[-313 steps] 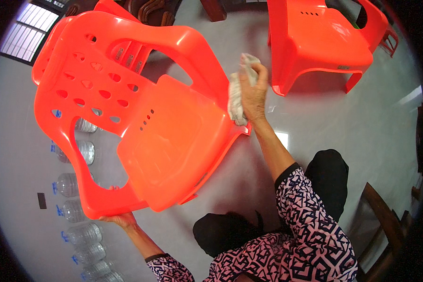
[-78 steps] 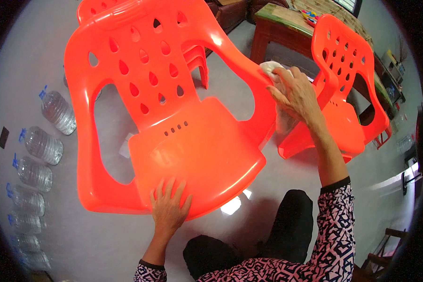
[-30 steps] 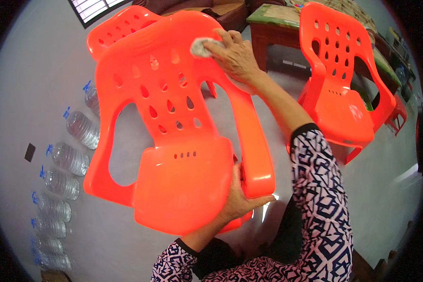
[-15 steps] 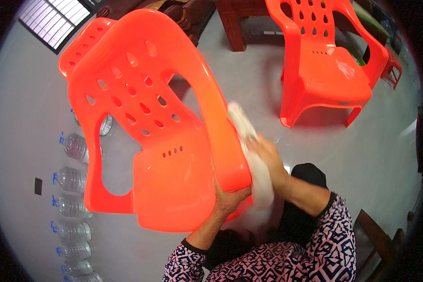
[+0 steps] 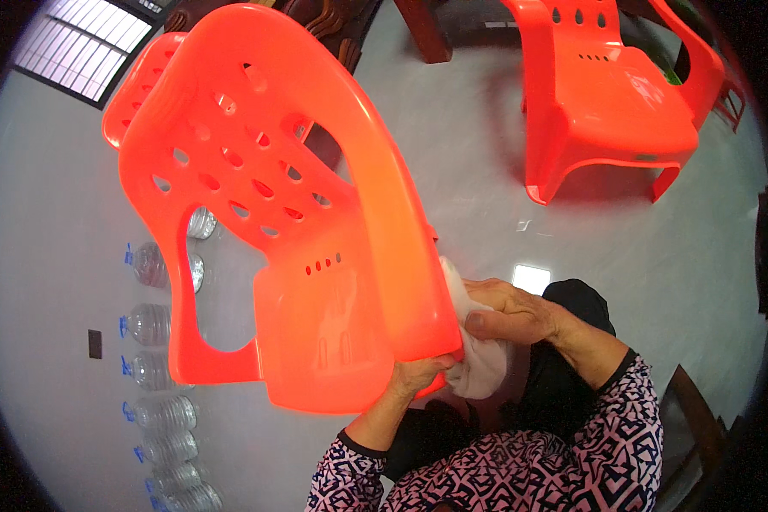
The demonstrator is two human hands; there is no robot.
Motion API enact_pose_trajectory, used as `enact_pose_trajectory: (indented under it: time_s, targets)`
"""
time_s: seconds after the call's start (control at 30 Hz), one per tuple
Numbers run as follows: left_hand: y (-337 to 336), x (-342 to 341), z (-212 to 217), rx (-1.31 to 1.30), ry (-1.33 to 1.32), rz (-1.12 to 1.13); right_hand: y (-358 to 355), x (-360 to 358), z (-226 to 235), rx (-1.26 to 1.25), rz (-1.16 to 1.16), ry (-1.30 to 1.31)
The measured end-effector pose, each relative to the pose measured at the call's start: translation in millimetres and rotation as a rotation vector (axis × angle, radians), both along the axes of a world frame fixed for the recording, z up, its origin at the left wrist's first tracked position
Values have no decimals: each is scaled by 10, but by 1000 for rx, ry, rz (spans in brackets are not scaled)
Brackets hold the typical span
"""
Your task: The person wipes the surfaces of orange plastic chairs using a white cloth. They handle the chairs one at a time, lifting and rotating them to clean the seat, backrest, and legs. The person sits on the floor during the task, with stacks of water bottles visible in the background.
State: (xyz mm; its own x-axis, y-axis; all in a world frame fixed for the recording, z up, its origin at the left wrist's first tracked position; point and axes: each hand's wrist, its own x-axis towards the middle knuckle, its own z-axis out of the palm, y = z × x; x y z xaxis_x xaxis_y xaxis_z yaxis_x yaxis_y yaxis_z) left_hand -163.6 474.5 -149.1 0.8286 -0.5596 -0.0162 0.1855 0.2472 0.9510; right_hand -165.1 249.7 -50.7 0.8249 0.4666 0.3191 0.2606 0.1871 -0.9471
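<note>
A bright orange-red plastic armchair (image 5: 316, 311) with teardrop holes in its backrest stands tilted before me. My left hand (image 5: 420, 373) grips the front end of its right armrest from below, the fingers partly hidden behind the plastic. Against the outer side of that same armrest, my right hand (image 5: 512, 311) presses a white cloth (image 5: 478, 367), its fingers closed over the fabric. The cloth's lower part hangs loose beside the armrest's front.
A second orange-red armchair (image 5: 619, 107) stands at the far right, and another chair (image 5: 136, 94) shows behind the first. Large clear water bottles (image 5: 158, 371) with blue tops line the left wall. Dark wooden furniture (image 5: 422, 30) stands at the back.
My right hand has slid the cloth down along the armrest's outer side, nearer to me. The left hand keeps its hold. The view has shifted slightly.
</note>
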Motion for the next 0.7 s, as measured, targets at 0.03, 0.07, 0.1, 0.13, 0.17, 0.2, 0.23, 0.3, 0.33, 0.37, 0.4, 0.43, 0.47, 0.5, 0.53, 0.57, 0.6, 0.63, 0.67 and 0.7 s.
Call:
enact_pose_trajectory:
  time_s: [0.03,0.07,0.1,0.13,0.17,0.2,0.23,0.3,0.33,0.37,0.4,0.43,0.47,0.5,0.53,0.57,0.6,0.63,0.67,0.7]
  targets:
    - [-55,22,48,-33,-15,-8,-43,45,-78,-84,17,-59]
    - [-98,41,94,-65,-28,-16,-81,93,-181,-169,35,-119]
    - [-369,57,610,-141,-42,41,-143,129,-267,-257,52,-174]
    - [-424,65,759,-165,-39,62,-187,133,-261,-344,53,-152]
    - [-485,73,915,-194,-37,79,-266,119,-222,-509,-56,-171]
    - [-435,56,885,-169,-12,62,-337,106,-149,-669,-164,-195]
    - [-384,52,838,-84,-38,50,-378,102,-64,-828,-274,-221]
    - [-271,57,706,145,-140,30,-413,110,172,-324,-541,-45]
    - [-248,60,698,179,-138,31,-407,120,323,-67,-649,47]
    - [-226,67,690,214,-135,30,-330,130,509,6,-700,-106]
    - [-266,63,754,131,-64,13,-321,172,579,-84,-565,-321]
    - [-289,71,826,81,-16,-21,-292,232,683,-171,-420,-532]
    - [-318,77,898,31,35,-53,-244,266,822,-290,-344,-583]
    - [-340,103,981,13,58,-106,-177,317,1008,-412,-271,-636]
    - [-336,111,1005,2,38,-112,-229,465,1074,-528,-237,-736]
    - [-322,120,1028,-8,20,-117,-202,602,1120,-578,-216,-727]
    - [-328,121,1020,-15,-42,-91,-161,725,1153,-626,-203,-721]
    - [-346,113,976,-41,-98,-59,-107,838,1184,-673,-189,-715]
    - [-348,103,929,-65,-153,-22,-24,939,1223,-761,-202,-731]
    - [-386,109,870,-101,-209,3,9,1052,1237,-794,-240,-724]
